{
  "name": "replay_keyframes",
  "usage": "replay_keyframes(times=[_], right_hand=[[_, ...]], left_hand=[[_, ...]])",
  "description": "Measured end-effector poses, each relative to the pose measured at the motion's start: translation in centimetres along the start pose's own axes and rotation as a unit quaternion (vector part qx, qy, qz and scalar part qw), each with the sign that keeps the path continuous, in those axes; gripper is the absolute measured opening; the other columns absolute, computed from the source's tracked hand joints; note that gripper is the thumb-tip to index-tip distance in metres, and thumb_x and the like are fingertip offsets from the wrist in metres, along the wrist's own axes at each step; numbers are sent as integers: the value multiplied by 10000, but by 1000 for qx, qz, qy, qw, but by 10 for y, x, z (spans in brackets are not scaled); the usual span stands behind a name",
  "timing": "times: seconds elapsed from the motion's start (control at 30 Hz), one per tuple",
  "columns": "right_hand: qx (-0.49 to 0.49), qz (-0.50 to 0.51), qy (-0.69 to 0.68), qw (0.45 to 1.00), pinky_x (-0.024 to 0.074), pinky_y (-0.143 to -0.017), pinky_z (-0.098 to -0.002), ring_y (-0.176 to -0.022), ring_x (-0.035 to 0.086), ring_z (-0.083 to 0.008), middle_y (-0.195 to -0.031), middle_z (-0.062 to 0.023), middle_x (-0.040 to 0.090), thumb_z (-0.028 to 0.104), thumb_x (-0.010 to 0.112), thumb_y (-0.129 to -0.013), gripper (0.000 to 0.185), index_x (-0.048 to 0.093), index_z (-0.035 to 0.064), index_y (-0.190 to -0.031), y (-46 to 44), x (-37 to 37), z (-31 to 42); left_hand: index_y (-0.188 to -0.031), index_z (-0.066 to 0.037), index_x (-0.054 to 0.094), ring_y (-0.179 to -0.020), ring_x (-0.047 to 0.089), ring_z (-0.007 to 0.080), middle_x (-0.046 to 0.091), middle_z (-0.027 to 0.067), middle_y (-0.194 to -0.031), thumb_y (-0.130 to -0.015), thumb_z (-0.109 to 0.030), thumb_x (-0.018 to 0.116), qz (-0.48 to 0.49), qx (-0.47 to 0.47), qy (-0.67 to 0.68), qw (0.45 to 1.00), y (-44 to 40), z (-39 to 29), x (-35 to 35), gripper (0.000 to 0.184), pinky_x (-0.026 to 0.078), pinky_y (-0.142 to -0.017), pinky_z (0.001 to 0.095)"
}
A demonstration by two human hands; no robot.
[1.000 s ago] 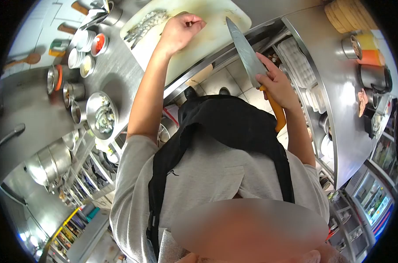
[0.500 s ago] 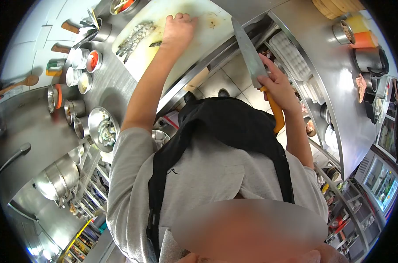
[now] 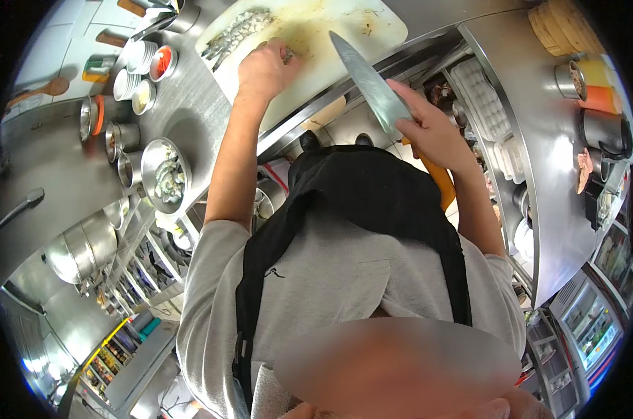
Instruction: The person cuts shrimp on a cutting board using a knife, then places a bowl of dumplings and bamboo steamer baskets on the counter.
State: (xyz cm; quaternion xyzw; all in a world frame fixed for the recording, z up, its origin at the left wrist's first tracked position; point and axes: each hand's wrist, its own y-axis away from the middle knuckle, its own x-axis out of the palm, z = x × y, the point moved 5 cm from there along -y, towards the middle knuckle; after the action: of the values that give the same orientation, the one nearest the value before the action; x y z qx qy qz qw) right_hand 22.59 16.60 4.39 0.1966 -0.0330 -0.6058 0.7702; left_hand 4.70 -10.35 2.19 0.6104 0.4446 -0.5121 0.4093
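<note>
Your left hand, fingers curled, is holding a grey piece over the board; your right hand, closed, is gripping a knife, tip pointing over the board. Shrimp are lying at the board's far left, on the table.

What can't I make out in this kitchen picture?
In the head view:
- Small piece: partly hidden by the left hand; whether it's gripped is unclear.
- Knife's yellow handle: partly covered by the right hand.
- Cutting board: far side cut off by the top edge.
- Fridge contents: too small.
</note>
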Motion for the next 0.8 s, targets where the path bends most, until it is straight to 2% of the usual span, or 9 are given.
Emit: replay_keyframes(times=[0.07,0.23,0.37,0.53,0.57,0.63,0.7,0.73,0.8], right_hand=[[0,20,9,1000,487,-549,-295,-567,567,-121,-887,-81,661,146,555,-922,683,416,153,-1591,-10,8,0],[-15,55,37,998,496,-562,-321,-557,573,-148,-866,-103,658,158,550,-916,679,429,164,-1583,-27,23,-2],[-16,61,55,996,501,-572,-334,-556,580,-158,-845,-108,652,169,549,-915,676,429,167,-1581,-30,26,-1],[-14,63,57,996,504,-575,-331,-562,595,-163,-840,-112,655,174,551,-916,677,426,172,-1581,-31,30,-3],[-15,60,58,996,504,-572,-328,-552,593,-163,-833,-113,655,176,553,-916,676,426,173,-1581,-32,31,-4],[-15,56,59,997,504,-569,-326,-543,591,-164,-826,-115,656,177,555,-916,676,426,173,-1580,-31,30,-3],[17,79,70,994,531,-629,-335,-651,653,-196,-948,-146,695,187,564,-925,661,433,157,-1572,-31,30,-3],[17,79,69,994,531,-629,-335,-651,653,-196,-948,-146,695,187,564,-925,661,433,157,-1572,-32,30,-7],[-72,44,102,991,548,-699,-347,-807,689,-229,-1106,-165,701,203,578,-938,644,439,139,-1564,-35,29,-9]], left_hand=[[-990,-108,657,-902,721,349,739,146,-922,-852,-411,698,27,-31,13,999,4,7,3,336,554,-801,473],[-1007,-105,681,-884,721,353,751,135,-943,-861,-344,674,-33,26,-18,999,12,4,2,280,560,-776,474],[-1028,-101,685,-884,724,351,754,130,-973,-864,-339,674,-5,20,7,1000,12,14,5,289,564,-779,475],[-1015,-111,715,-882,727,358,762,125,-925,-841,-374,688,-100,41,10,994,-2,14,5,317,568,-803,469],[-1015,-111,715,-882,727,358,762,125,-925,-841,-374,688,-100,41,10,994,-6,11,4,317,568,-803,469],[-984,-104,719,-916,733,337,763,146,-945,-853,-377,660,-24,-34,-31,999,-16,9,2,310,574,-815,461],[-1014,-118,733,-929,733,341,767,146,-956,-855,-392,647,-5,-57,-21,998,-25,13,3,328,575,-822,458],[-1043,-133,747,-943,733,345,771,145,-968,-857,-406,634,13,-81,-12,997,-28,17,6,349,576,-830,454],[-1028,-142,755,-922,733,350,770,140,-940,-848,-421,646,18,-88,18,996,-32,28,6,350,572,-816,453]])
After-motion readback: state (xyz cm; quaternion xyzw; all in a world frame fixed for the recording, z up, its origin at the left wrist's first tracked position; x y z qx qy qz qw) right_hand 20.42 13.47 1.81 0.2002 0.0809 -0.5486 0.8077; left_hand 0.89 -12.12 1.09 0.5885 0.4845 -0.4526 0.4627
